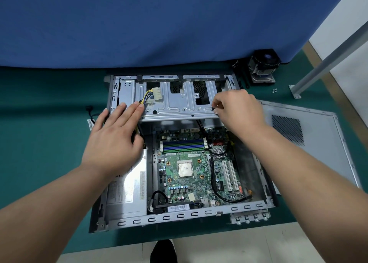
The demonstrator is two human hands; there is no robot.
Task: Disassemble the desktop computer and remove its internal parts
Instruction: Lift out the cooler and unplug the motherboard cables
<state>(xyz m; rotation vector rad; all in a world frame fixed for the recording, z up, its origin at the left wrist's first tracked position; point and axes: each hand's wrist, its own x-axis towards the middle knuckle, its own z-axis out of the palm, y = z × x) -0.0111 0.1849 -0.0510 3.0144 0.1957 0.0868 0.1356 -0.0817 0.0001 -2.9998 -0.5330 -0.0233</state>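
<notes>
Green counter (49, 87), blue backdrop. Open desktop computer (179, 220) lies centre. Left hand (111, 141) rests flat, fingers straight, on drive cage (175, 103). Right hand (235, 109) fingers pinch small black fastener or cable end at cage edge. Advice: brace cage firmly, work slowly.

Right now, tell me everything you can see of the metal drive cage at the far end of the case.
The drive cage is bare grey stamped sheet metal with ribs, screw holes and cut-out windows showing dark mesh behind. It spans the far end of the open case, above the motherboard. The left hand rests flat on its left part beside a white power connector; the right hand pinches something small and dark at its right front edge.
</notes>
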